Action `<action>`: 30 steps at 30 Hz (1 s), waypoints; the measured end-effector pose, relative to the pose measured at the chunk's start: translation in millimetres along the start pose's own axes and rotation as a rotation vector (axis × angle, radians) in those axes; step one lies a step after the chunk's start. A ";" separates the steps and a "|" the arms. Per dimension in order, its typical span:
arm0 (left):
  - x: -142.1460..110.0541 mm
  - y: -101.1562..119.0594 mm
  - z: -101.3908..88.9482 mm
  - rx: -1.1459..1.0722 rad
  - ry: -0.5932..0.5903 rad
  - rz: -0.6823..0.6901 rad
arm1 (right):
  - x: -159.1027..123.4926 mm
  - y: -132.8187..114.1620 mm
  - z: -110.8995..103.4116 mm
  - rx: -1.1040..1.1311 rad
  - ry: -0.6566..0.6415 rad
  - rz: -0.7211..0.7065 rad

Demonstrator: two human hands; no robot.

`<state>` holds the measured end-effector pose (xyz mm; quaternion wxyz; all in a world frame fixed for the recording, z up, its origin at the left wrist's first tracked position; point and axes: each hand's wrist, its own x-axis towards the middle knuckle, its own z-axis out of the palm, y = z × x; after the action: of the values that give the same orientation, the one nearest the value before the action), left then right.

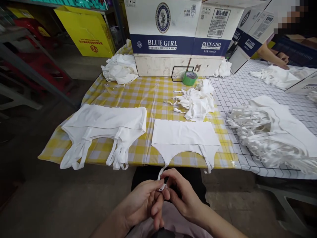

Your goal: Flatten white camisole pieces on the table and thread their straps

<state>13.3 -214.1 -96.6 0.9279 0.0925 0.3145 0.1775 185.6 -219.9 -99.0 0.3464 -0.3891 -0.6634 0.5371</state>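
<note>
A white camisole (183, 134) lies flat on the checked tablecloth with its straps toward me. Its left strap (161, 172) runs off the table edge into my hands. Between thumb and fingers, my left hand (146, 200) pinches this strap near a small white end piece (162, 187). My right hand (182, 193) is closed at the same spot, its fingertips on the strap. The camisole's other strap (209, 165) hangs over the edge. To the left lies a stack of similar white camisoles (106, 120), straps also toward me.
Behind stand Blue Girl cartons (163, 43), with a green tape roll (190, 78) in front. Crumpled white garments (198, 100) lie mid-table. A large strapped pile (274, 135) covers the right side. At far right is another person's hand (279, 59). A yellow bag (85, 33) stands back left.
</note>
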 end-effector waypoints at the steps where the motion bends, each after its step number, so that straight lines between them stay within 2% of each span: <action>1: 1.5 2.0 0.5 -0.005 0.003 -0.010 | 2.0 -1.7 0.6 0.033 -0.005 0.025; 8: 8.5 6.7 0.3 -0.006 0.040 -0.032 | 14.6 -1.3 -6.4 0.164 -0.005 0.245; 11: 9.3 4.9 0.3 0.076 0.033 -0.005 | 18.2 0.8 -8.7 0.220 0.001 0.295; 13: 9.1 5.9 1.0 0.211 0.090 0.081 | 19.7 3.4 -8.6 0.268 0.036 0.320; 17: 10.2 12.4 2.1 0.614 0.357 0.373 | 21.5 9.3 -7.4 0.349 0.076 0.370; 20: 14.1 16.4 1.0 0.821 0.444 0.464 | 22.0 10.0 -6.7 0.323 0.094 0.382; 23: 19.9 19.0 -1.0 0.745 0.398 0.443 | 21.2 8.2 -6.0 0.131 0.132 0.304; 27: 27.4 26.5 -0.9 0.544 0.267 0.346 | 18.7 10.9 -7.5 -0.336 0.183 0.029; 30: 32.1 37.8 1.8 0.532 0.202 0.287 | 19.7 16.0 -12.9 -0.609 0.178 -0.103</action>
<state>27.9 -167.0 -102.2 0.8008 0.3573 0.4241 0.2262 190.3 -194.7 -111.5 0.2975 -0.4862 -0.7796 0.2594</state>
